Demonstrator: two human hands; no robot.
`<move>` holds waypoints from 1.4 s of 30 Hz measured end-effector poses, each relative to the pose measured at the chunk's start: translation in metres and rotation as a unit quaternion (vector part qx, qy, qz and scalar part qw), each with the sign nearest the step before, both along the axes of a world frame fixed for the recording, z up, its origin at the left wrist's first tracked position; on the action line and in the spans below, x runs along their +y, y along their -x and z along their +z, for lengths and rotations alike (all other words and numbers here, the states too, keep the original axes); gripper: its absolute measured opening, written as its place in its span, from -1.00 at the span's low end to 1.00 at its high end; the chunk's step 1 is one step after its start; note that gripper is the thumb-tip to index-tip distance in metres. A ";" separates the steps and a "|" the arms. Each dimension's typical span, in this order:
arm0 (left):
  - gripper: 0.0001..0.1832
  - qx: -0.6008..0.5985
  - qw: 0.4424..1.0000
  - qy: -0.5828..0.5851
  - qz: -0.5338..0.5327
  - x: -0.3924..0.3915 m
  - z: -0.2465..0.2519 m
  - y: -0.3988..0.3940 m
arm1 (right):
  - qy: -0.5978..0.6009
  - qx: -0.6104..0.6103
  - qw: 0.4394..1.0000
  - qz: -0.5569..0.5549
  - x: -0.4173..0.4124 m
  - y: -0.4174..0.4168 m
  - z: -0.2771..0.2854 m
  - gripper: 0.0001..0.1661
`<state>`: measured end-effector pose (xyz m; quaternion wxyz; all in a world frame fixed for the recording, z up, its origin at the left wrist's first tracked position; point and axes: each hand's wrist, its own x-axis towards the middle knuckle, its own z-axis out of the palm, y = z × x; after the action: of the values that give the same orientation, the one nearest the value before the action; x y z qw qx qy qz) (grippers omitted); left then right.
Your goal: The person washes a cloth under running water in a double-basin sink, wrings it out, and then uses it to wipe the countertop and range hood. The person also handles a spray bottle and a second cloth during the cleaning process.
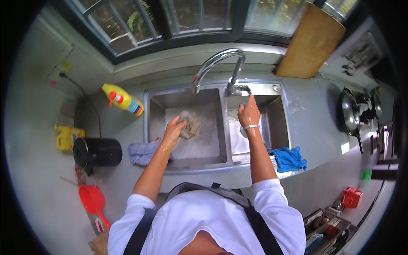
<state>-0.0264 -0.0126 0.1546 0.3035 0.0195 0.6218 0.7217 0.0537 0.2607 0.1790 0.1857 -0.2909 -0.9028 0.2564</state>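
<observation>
My left hand (pixel 173 129) reaches into the larger left basin of a steel double sink (pixel 224 127) and grips a wet, greyish-brown cloth or scrubber (pixel 190 125). Above that basin arches a chrome faucet (pixel 220 57); I cannot tell whether water runs from it. Over the smaller right basin, my right hand (pixel 249 113) stretches a finger up to the faucet lever (pixel 245 88) and appears to touch it. The other fingers are partly hidden, so their grip is unclear. Both hands look wet, and some foam lies in the right basin.
A grey-lilac towel (pixel 143 153) and a blue cloth (pixel 289 159) drape the sink's front edge. A yellow bottle (pixel 122 99), black canister (pixel 98 152) and red ladle (pixel 92 199) are left. A wooden board (pixel 310 43) leans at the back right; a pan (pixel 349 111) lies far right.
</observation>
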 end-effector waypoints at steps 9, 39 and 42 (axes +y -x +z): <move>-0.64 0.354 0.901 0.239 -0.079 -0.007 0.113 -0.019 | 0.324 -0.012 0.859 0.397 -0.130 0.005 -0.044 -0.19; -0.61 -0.330 0.839 -0.430 0.049 -0.035 -0.016 -0.029 | 0.146 0.116 0.864 0.467 -0.161 0.013 0.019 -0.66; -0.63 -0.387 0.808 -0.444 0.026 -0.024 -0.001 -0.037 | 0.648 0.112 0.740 0.143 -0.149 0.018 -0.027 -0.51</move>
<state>0.0111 -0.0362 0.1538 0.4585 -0.1449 0.0650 0.8744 0.0352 0.1114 0.1519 0.0129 -0.1778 -0.5226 0.8338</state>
